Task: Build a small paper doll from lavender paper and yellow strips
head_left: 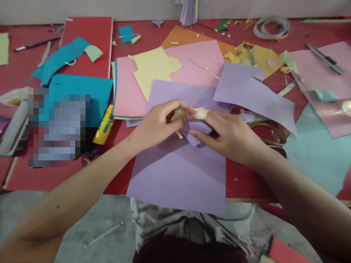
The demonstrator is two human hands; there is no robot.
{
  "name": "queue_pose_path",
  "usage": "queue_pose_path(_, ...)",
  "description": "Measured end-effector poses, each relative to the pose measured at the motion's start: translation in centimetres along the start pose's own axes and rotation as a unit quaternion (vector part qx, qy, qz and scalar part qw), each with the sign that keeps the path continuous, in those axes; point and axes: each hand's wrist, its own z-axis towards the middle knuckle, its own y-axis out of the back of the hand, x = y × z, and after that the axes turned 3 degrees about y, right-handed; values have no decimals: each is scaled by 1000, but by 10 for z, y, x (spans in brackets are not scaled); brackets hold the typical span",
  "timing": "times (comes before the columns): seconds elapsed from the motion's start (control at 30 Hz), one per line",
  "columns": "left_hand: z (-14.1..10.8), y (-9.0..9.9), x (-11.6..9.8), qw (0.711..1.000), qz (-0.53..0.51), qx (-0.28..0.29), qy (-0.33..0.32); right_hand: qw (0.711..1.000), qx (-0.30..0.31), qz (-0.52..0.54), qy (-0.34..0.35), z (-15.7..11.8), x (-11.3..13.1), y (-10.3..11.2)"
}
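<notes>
My left hand (160, 120) is closed in a pinch around a small crumpled yellow paper piece (178, 115). A small folded purple paper piece (195, 137) lies between the thumb and fingers of my right hand (233, 133), which has a white wrap on one finger. The fingertips of both hands meet. A thin yellow strip (179, 134) sticks out below the left thumb. Beneath the hands a large purple paper sheet (178, 179) hangs over the table's front edge. What exactly joins the two small pieces is hidden by my fingers.
A yellow glue stick (104, 125) and a blurred-out patch (63, 128) are at left. Scissors with olive handles (270, 133) lie partly under a cut purple sheet (255, 84). A utility knife (325, 58), tape roll (271, 28) and coloured scraps surround the work area.
</notes>
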Motion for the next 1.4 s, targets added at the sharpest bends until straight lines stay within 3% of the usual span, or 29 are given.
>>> queue_pose_path(1.4,-1,1,-4,1000,-16,15,8,998,0,-52,39,0,0,0)
